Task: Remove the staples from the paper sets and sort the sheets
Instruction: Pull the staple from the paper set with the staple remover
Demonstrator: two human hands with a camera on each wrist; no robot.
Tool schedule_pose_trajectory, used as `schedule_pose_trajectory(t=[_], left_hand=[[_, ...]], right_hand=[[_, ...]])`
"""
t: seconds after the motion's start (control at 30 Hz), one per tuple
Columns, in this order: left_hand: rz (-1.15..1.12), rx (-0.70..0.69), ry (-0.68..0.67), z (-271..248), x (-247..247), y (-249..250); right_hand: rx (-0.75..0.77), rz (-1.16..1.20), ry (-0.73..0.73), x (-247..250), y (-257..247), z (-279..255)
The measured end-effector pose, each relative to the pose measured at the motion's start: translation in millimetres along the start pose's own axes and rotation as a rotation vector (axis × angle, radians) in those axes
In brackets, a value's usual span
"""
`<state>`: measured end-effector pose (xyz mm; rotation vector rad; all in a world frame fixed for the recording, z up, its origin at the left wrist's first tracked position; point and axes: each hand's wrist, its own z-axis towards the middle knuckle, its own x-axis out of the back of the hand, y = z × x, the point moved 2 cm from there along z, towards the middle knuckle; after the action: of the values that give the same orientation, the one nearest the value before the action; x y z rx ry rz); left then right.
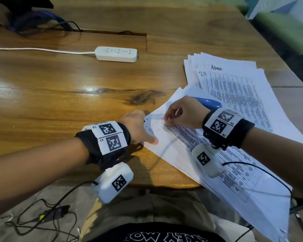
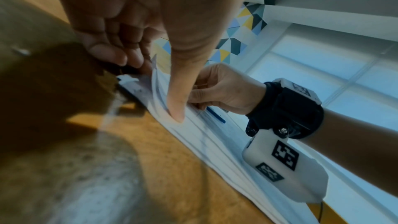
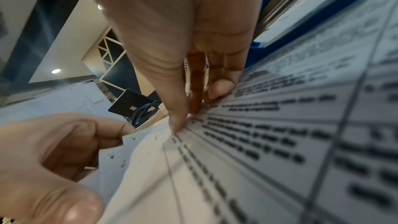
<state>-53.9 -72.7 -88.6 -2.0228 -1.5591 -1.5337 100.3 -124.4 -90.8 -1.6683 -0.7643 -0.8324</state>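
A stapled paper set (image 1: 173,154) with a printed table lies slantwise over the near table edge. My left hand (image 1: 143,130) holds its top left corner, thumb pressed flat on top and fingers curled at the edge. My right hand (image 1: 165,119) pinches the top sheet (image 3: 150,159) with thumb and forefinger close to that corner. In the right wrist view a small bent staple (image 3: 159,134) shows just beside the thumb tip. A blue tool (image 1: 208,103) lies on the paper just behind my right hand; whether the hand touches it is hidden.
A fanned stack of printed sheets (image 1: 234,81), marked "Admin", lies at the back right. A white power strip (image 1: 116,54) with its cord sits mid-table. Dark cables and a bag (image 1: 33,20) are at the far left. Bare wood (image 1: 59,93) spreads left of the papers.
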Motion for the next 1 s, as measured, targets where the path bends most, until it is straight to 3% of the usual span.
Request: schedule_pose_trajectory(t=[0.47, 1.0], left_hand=[[-0.112, 0.013, -0.025, 4, 0, -7], [-0.089, -0.02, 0.003, 6, -1, -8]], right_hand=[[0.067, -0.102, -0.167, -5, -8, 7], [0.168, -0.136, -0.078, -2, -21, 12]])
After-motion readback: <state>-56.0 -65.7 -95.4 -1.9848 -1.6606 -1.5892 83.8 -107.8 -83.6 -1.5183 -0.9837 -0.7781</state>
